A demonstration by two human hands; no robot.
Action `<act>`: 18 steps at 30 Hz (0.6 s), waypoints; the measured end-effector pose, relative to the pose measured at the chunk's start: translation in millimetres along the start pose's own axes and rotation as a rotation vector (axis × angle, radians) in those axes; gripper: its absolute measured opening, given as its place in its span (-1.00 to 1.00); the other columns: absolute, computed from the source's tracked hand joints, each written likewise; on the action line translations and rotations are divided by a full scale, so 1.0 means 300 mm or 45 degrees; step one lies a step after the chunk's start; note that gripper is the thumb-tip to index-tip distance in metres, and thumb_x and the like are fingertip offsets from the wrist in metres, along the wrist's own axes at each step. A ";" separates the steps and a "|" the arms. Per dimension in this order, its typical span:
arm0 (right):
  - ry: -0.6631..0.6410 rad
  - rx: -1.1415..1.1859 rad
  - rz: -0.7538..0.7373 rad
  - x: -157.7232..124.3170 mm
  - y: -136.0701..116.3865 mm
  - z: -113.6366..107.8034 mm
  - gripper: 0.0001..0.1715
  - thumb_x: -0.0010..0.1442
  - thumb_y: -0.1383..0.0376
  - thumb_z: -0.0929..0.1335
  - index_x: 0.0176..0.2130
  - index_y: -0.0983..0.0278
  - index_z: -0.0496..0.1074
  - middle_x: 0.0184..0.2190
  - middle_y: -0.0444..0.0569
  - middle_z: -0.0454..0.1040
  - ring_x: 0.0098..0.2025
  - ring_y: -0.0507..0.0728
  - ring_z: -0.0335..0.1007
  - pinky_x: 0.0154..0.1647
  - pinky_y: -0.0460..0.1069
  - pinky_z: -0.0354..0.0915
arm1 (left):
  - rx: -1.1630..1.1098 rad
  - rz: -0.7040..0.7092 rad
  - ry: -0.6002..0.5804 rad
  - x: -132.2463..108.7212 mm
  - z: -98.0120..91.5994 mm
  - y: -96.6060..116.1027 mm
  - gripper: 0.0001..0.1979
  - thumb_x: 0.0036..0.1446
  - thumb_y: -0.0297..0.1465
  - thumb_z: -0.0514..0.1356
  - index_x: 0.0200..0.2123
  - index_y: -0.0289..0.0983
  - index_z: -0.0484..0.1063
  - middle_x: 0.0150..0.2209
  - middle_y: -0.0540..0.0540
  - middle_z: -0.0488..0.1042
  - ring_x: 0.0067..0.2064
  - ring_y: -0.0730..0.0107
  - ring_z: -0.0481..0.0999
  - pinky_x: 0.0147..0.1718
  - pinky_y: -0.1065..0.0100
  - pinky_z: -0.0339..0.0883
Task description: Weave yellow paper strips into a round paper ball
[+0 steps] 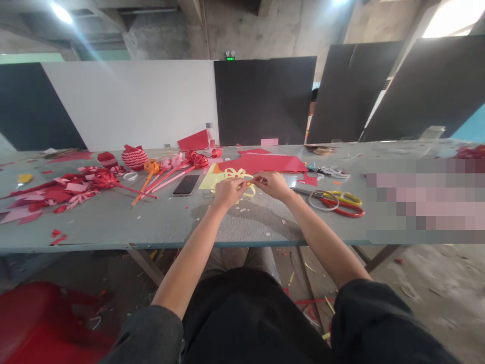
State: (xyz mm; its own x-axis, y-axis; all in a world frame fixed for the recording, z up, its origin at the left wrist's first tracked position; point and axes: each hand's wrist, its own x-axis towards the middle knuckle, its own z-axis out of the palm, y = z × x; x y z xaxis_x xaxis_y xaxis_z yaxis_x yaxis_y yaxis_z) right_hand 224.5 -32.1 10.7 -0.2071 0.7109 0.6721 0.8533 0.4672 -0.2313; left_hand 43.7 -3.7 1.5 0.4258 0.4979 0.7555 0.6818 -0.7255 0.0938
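My left hand (pixel 229 193) and my right hand (pixel 274 185) meet above the table, fingers closed in a pinch. Between the fingertips is a yellow paper strip (pixel 249 184), partly hidden by the fingers. Just behind my left hand, pale yellow paper loops (pixel 235 173) form a flower-like shape. They lie over or near a yellow sheet (pixel 206 178). Whether the pinched strip joins these loops, I cannot tell. Red paper sheets (pixel 261 163) lie behind both hands. Near my right wrist rest scissors with red and yellow handles (pixel 346 206) and a roll of tape (pixel 323 200).
A phone (pixel 186 185) lies left of my hands. Farther left are red and orange paper flowers on stems (pixel 151 169), a heap of pink and red paper pieces (pixel 71 187) and a striped red ball-like object (pixel 134 157). A clear bottle (pixel 210 135) stands behind. Paper scraps dot the table (pixel 162 227).
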 end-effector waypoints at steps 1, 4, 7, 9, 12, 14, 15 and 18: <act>-0.005 0.009 0.024 0.001 -0.004 -0.001 -0.77 0.15 0.20 0.28 -0.33 0.24 0.48 -0.45 -0.08 0.53 -0.44 0.03 0.38 -0.46 -0.12 0.10 | 0.004 -0.023 0.005 0.000 -0.002 0.003 -0.81 0.11 -0.32 0.11 -0.35 -0.18 0.52 -0.35 -0.04 0.56 -0.31 0.35 0.50 -0.42 0.40 0.24; -0.035 0.019 0.067 0.001 -0.014 -0.001 -0.77 0.14 0.22 0.27 -0.32 0.24 0.48 -0.44 -0.08 0.52 -0.44 0.04 0.37 -0.47 -0.11 0.09 | 0.003 -0.080 0.015 0.000 -0.008 0.009 -0.82 0.09 -0.31 0.12 -0.39 -0.19 0.51 -0.39 -0.02 0.56 -0.34 0.34 0.50 -0.44 0.40 0.21; -0.057 0.023 0.059 -0.001 -0.020 0.004 -0.77 0.15 0.23 0.26 -0.31 0.24 0.47 -0.43 -0.08 0.52 -0.41 0.05 0.38 -0.44 -0.11 0.11 | -0.062 -0.103 0.006 -0.001 -0.016 0.011 -0.84 0.05 -0.29 0.15 -0.41 -0.20 0.50 -0.40 -0.01 0.56 -0.34 0.34 0.50 -0.43 0.40 0.23; -0.069 0.016 0.014 -0.005 -0.024 0.008 -0.79 0.13 0.27 0.26 -0.31 0.24 0.47 -0.41 -0.08 0.52 -0.38 0.05 0.39 -0.43 -0.10 0.12 | -0.127 -0.091 -0.009 -0.002 -0.018 0.011 -0.83 0.02 -0.28 0.16 -0.36 -0.19 0.50 -0.36 0.00 0.56 -0.33 0.34 0.50 -0.41 0.40 0.25; -0.061 -0.008 -0.051 -0.011 -0.033 0.013 -0.82 0.09 0.32 0.27 -0.31 0.23 0.46 -0.40 -0.08 0.53 -0.38 0.05 0.41 -0.42 -0.10 0.12 | -0.135 -0.071 -0.049 -0.003 -0.015 0.008 -0.82 0.02 -0.29 0.15 -0.34 -0.18 0.51 -0.36 -0.01 0.57 -0.34 0.33 0.51 -0.41 0.40 0.27; -0.048 -0.017 -0.064 -0.015 -0.037 0.014 -0.83 0.08 0.28 0.29 -0.31 0.23 0.45 -0.41 -0.08 0.53 -0.39 0.06 0.42 -0.42 -0.10 0.13 | -0.086 -0.082 -0.071 -0.003 -0.009 0.004 -0.83 0.02 -0.32 0.14 -0.36 -0.18 0.53 -0.38 -0.02 0.57 -0.34 0.31 0.51 -0.42 0.38 0.27; -0.041 -0.018 -0.058 -0.015 -0.037 0.014 -0.82 0.08 0.23 0.31 -0.31 0.23 0.45 -0.41 -0.08 0.53 -0.39 0.06 0.42 -0.43 -0.10 0.13 | -0.066 -0.094 -0.077 -0.003 -0.005 0.002 -0.84 0.02 -0.34 0.14 -0.37 -0.18 0.53 -0.38 -0.03 0.57 -0.34 0.29 0.51 -0.42 0.37 0.26; -0.019 -0.007 0.006 -0.014 -0.029 0.011 -0.73 0.05 0.09 0.34 -0.31 0.20 0.46 -0.40 -0.10 0.54 -0.37 0.07 0.44 -0.42 -0.10 0.14 | -0.079 -0.089 -0.098 -0.001 0.005 -0.004 -0.83 0.05 -0.35 0.14 -0.35 -0.18 0.54 -0.37 -0.05 0.57 -0.34 0.30 0.51 -0.41 0.37 0.27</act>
State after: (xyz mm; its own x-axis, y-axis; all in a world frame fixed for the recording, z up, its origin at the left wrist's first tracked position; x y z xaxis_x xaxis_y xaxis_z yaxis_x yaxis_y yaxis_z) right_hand 216.5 -37.3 7.6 -0.2098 0.7209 0.6605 0.8569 0.4609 -0.2309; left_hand 43.6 -2.2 0.3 0.4245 0.5813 0.6942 0.6745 -0.7145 0.1859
